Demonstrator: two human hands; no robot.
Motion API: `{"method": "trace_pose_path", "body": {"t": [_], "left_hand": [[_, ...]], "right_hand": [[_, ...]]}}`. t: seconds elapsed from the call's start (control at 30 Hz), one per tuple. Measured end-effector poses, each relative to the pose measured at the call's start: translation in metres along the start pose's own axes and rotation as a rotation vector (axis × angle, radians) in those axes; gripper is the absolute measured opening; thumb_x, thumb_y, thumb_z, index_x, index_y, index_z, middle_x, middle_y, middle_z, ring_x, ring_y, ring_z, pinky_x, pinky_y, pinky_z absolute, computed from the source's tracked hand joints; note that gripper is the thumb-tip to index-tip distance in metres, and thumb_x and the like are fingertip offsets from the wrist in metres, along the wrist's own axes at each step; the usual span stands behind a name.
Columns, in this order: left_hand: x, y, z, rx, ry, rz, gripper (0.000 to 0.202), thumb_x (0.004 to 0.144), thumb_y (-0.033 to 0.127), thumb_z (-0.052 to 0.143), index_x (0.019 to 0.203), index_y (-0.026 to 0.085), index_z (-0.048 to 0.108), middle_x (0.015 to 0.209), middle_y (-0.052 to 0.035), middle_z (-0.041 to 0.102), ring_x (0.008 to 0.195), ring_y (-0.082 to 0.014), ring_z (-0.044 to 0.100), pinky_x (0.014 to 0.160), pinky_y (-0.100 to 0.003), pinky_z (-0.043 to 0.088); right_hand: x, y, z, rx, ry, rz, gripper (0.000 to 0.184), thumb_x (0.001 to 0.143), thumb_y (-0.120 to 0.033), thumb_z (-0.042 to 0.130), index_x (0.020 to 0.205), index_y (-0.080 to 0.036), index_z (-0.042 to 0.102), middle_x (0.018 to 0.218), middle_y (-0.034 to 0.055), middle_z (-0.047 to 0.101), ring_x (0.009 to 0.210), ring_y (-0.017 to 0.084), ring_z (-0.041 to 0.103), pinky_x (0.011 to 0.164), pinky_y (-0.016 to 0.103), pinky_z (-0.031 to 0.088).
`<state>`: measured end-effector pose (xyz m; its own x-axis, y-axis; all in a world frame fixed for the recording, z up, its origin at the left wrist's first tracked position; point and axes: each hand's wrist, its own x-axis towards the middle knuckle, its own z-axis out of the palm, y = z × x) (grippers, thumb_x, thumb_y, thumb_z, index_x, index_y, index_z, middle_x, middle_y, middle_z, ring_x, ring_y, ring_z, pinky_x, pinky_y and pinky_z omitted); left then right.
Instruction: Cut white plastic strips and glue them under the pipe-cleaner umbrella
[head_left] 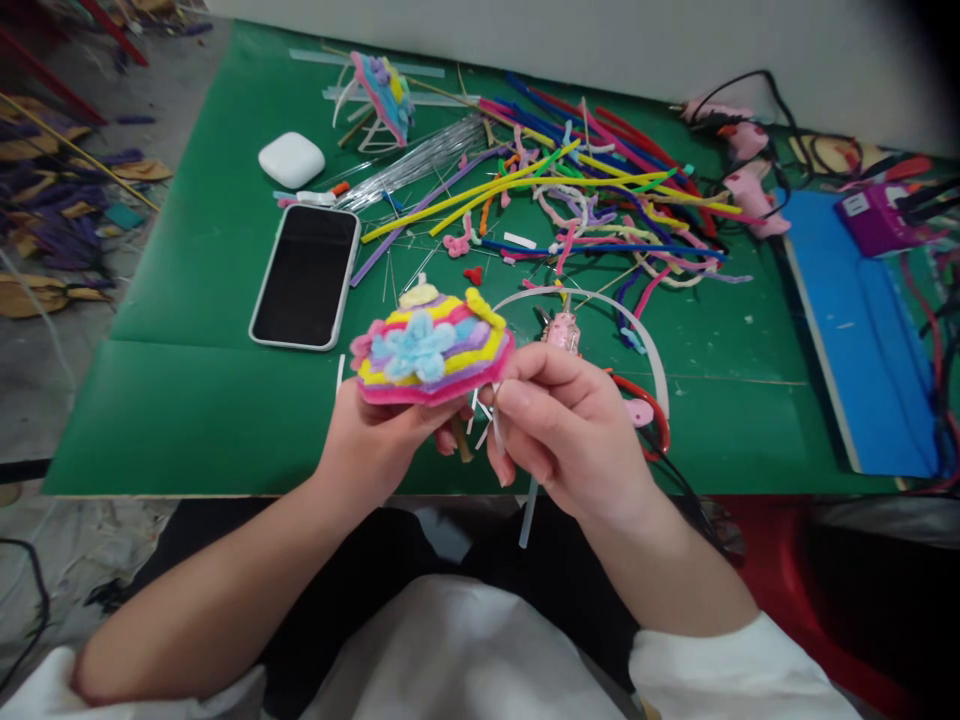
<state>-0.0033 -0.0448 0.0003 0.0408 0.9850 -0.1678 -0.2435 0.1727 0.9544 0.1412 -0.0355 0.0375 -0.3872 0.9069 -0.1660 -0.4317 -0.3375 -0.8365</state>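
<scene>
A colourful pipe-cleaner canopy [433, 348], striped pink, yellow and purple with a light blue flower on top, is held from below by my left hand [375, 440], fingers closed under it. My right hand [559, 430] is closed in a pinch on a thin clear plastic stick [528, 515] that runs down from under the canopy's right edge. Both hands hover above the near edge of the green mat [187, 400].
A black phone [306, 276] and a white earbud case [291, 159] lie at the left. A pile of pipe cleaners [585, 190] fills the middle back, with a second small canopy [384, 95]. A white hoop [645, 340], pink glue guns [750, 195] and a blue board [862, 330] are at the right.
</scene>
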Motion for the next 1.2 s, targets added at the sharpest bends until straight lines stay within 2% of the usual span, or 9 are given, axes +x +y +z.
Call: {"method": "trace_pose_path", "body": {"t": [0.13, 0.3, 0.57, 0.97, 1.2], "left_hand": [[-0.0003, 0.0006, -0.0001, -0.038, -0.019, -0.008, 0.015, 0.071, 0.033, 0.072, 0.071, 0.019, 0.068, 0.060, 0.0008, 0.066, 0.043, -0.0095, 0.056, 0.041, -0.021, 0.049], [-0.0013, 0.0019, -0.0005, -0.061, -0.034, -0.013, 0.008, 0.073, 0.026, 0.071, 0.071, 0.018, 0.069, 0.060, 0.0026, 0.066, 0.045, -0.0073, 0.057, 0.043, -0.016, 0.050], [-0.0007, 0.0043, 0.0000, -0.085, -0.059, -0.015, 0.007, 0.074, 0.026, 0.070, 0.071, 0.020, 0.068, 0.060, 0.0042, 0.066, 0.046, -0.0063, 0.058, 0.043, -0.014, 0.050], [-0.0013, 0.0036, -0.0004, -0.091, -0.064, -0.024, 0.007, 0.075, 0.025, 0.070, 0.072, 0.019, 0.069, 0.060, 0.0029, 0.066, 0.046, -0.0072, 0.058, 0.044, -0.015, 0.050], [0.0005, -0.0009, -0.0001, -0.082, -0.047, 0.008, 0.015, 0.074, 0.029, 0.071, 0.071, 0.015, 0.067, 0.060, 0.0012, 0.065, 0.044, -0.0075, 0.057, 0.041, -0.016, 0.049]], "right_hand": [[0.0001, -0.0002, 0.0003, -0.003, 0.002, 0.007, 0.013, 0.079, -0.028, 0.064, 0.073, -0.019, 0.057, 0.039, -0.0123, 0.039, 0.029, 0.002, 0.033, 0.037, 0.015, 0.044], [0.0004, 0.0002, 0.0003, -0.021, 0.012, 0.012, 0.014, 0.078, -0.029, 0.065, 0.073, -0.019, 0.057, 0.038, -0.0125, 0.038, 0.029, 0.002, 0.033, 0.037, 0.015, 0.045], [0.0005, 0.0011, 0.0001, 0.004, -0.004, 0.005, 0.012, 0.079, -0.027, 0.064, 0.073, -0.019, 0.057, 0.038, -0.0125, 0.038, 0.029, 0.002, 0.034, 0.038, 0.015, 0.045], [0.0006, 0.0016, 0.0002, 0.040, -0.012, 0.001, 0.010, 0.080, -0.024, 0.064, 0.074, -0.019, 0.059, 0.039, -0.0124, 0.040, 0.030, 0.001, 0.033, 0.039, 0.013, 0.046], [0.0004, 0.0026, -0.0003, 0.050, -0.018, -0.006, 0.009, 0.081, -0.024, 0.063, 0.075, -0.019, 0.059, 0.039, -0.0125, 0.041, 0.030, 0.001, 0.034, 0.039, 0.013, 0.046]]}}
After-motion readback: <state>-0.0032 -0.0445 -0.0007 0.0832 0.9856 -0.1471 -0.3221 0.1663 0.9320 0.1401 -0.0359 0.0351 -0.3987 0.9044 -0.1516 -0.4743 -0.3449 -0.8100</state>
